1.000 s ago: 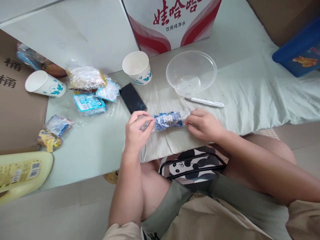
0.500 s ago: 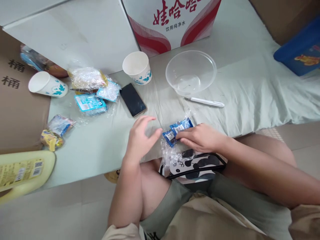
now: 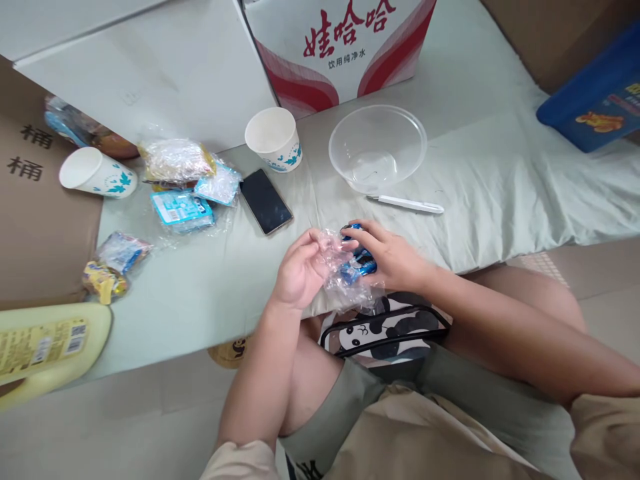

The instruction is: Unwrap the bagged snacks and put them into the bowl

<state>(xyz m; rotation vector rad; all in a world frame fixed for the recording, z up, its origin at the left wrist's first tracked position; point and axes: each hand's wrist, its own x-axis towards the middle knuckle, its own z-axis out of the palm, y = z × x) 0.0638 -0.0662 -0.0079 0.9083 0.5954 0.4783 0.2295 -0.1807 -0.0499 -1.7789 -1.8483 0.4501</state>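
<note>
My right hand (image 3: 393, 257) is curled around small blue snack packets (image 3: 361, 267) at the near edge of the cloth-covered surface. Crinkled clear plastic wrap (image 3: 333, 263) surrounds the packets and hangs down below them. The fingers of my left hand (image 3: 300, 267) pinch the left side of this wrap. A panda-print pouch (image 3: 390, 330) with black edging lies on my lap just beneath. Beyond my hands are a white pen-shaped tool (image 3: 407, 204) and a clear round plastic bowl (image 3: 379, 148).
A black phone (image 3: 266, 201) lies by an upright paper cup (image 3: 274, 140); another paper cup (image 3: 97, 173) lies tipped over. Wrapped snacks (image 3: 180, 180) and smaller packets (image 3: 115, 263) are at left. White cartons (image 3: 345, 53) stand behind, a yellow jug (image 3: 55, 340) at front left.
My left hand has moved right and closed on the clear wrap. My right hand has lifted and turned the blue packets, which lay flat before.
</note>
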